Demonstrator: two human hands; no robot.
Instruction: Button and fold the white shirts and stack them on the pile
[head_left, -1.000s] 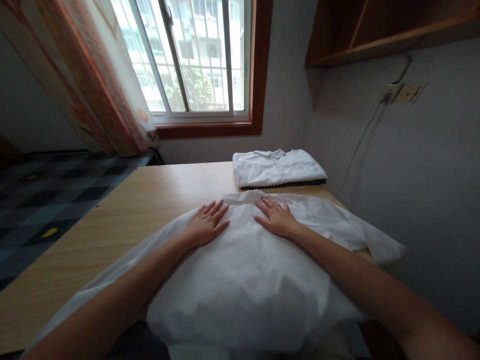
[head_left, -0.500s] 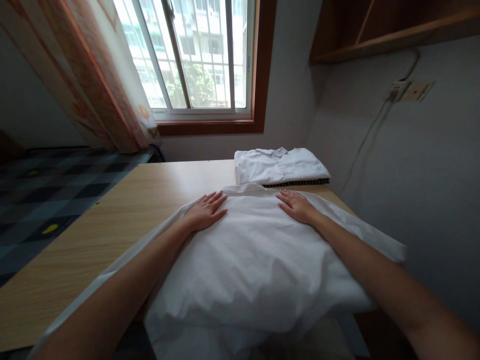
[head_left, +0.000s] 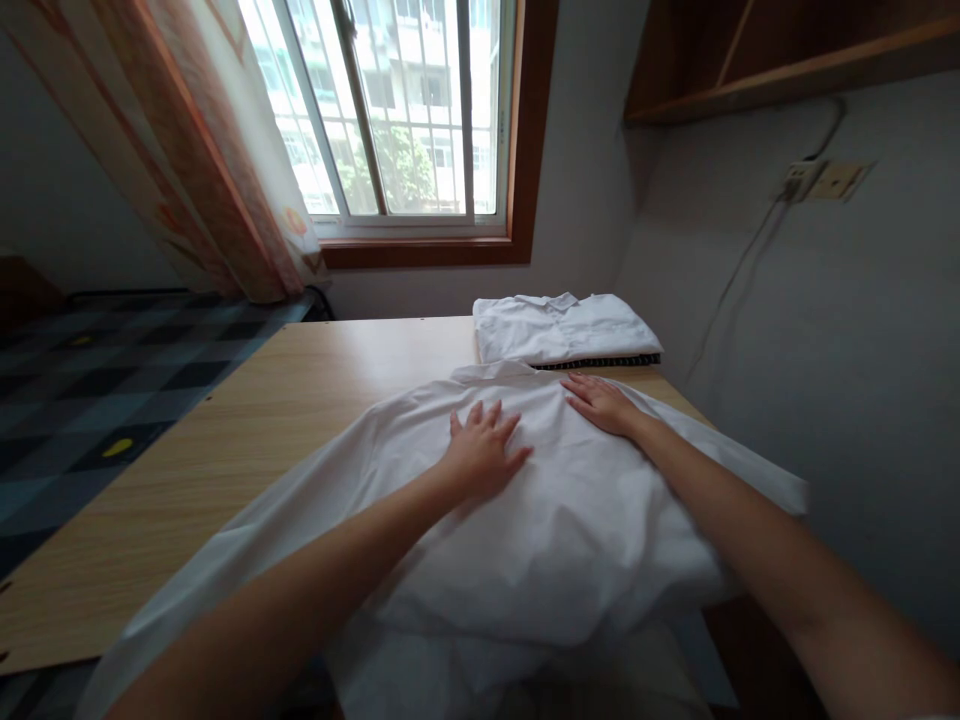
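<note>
A white shirt (head_left: 525, 540) lies spread over the wooden table (head_left: 255, 400), collar toward the far side, its lower part hanging over the near edge. One sleeve runs down to the left and the other out to the right. Over the middle of the shirt, my left hand (head_left: 484, 455) has its fingers spread; whether the palm presses the cloth I cannot tell. Flat on the shirt's right shoulder rests my right hand (head_left: 604, 405), fingers stretched out. Neither hand grips the fabric.
Folded white clothing (head_left: 562, 330) is stacked at the table's far right, with a dark patterned layer underneath. A checked bed (head_left: 135, 380) is to the left. Wall and socket (head_left: 802, 180) are on the right, below a wooden shelf (head_left: 787, 85). A curtained window (head_left: 405, 120) is ahead.
My left hand has moved right and nearer to me, from the shirt's left shoulder to its middle. My right hand has stayed almost in place.
</note>
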